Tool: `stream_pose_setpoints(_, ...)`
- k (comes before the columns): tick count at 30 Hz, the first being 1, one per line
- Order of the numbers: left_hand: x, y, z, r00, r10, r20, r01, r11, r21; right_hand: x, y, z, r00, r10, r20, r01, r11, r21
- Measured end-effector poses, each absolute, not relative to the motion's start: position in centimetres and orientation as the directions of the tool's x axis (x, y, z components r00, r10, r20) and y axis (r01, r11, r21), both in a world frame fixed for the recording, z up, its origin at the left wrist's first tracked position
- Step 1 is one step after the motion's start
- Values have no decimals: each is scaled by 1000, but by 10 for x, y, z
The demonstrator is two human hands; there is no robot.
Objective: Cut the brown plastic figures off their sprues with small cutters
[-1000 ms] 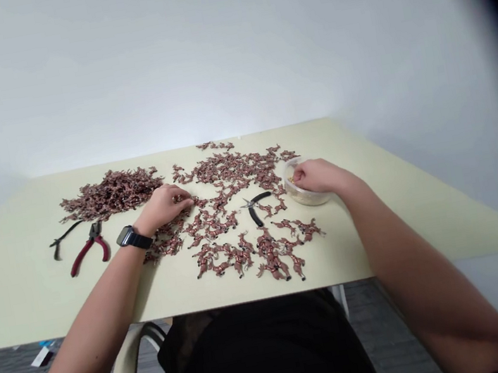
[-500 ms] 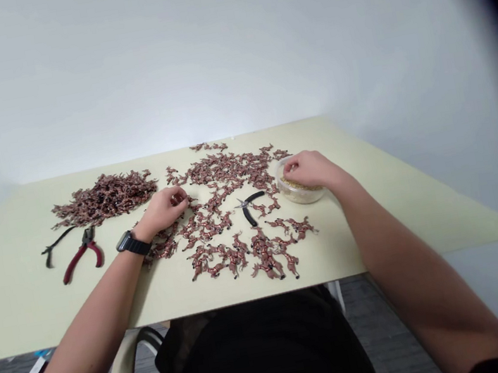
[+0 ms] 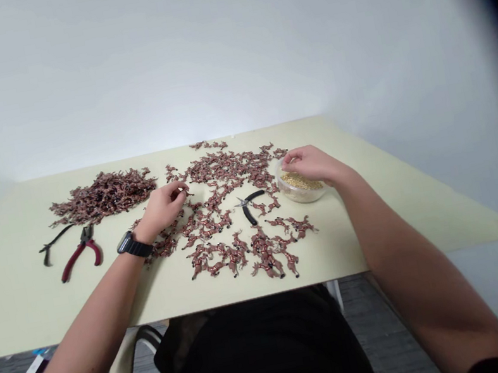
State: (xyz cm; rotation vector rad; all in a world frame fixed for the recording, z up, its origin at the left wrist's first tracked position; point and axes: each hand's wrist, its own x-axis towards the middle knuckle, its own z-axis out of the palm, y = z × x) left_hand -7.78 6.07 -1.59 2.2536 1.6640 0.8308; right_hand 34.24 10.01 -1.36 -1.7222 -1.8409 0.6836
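My left hand [image 3: 163, 208], wearing a black watch on the wrist, is closed in a pinch on a small brown animal figurine [image 3: 189, 193], mostly hidden by the fingers. It hovers over the left side of many similar brown figurines [image 3: 207, 223] spread on the table. My right hand [image 3: 310, 163] is over the far rim of a round clear plastic tub [image 3: 298, 197]. Its thumb and fingertips are pressed together; whatever they hold is too small to make out. Small gold-coloured pieces [image 3: 302, 182] fill the tub's bottom.
A dense heap of brown figurines [image 3: 108, 195] lies at the back left of the pale table [image 3: 18, 298]. Red-handled pliers [image 3: 80, 253] and a black-handled tool [image 3: 54, 243] are in front of it. Small black-handled pliers [image 3: 249, 209] rest among the figurines in the middle.
My right hand has risen out of the tub to its rim, uncovering more gold-coloured pieces. My left hand has moved slightly up, its pinch kept closed.
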Motion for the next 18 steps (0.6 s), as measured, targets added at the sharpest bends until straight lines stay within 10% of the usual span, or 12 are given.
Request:
stream_pose_setpoints(8, -46, 31, -5, 160, 926, 342, 542, -373, 754, 298, 52, 15, -164, 971, 174, 419, 228, -879)
stream_pose_setpoints(18, 5, 3, -22, 345, 887, 308, 421, -440, 793, 222, 6, 6, -418, 908, 30, 380, 205, -902)
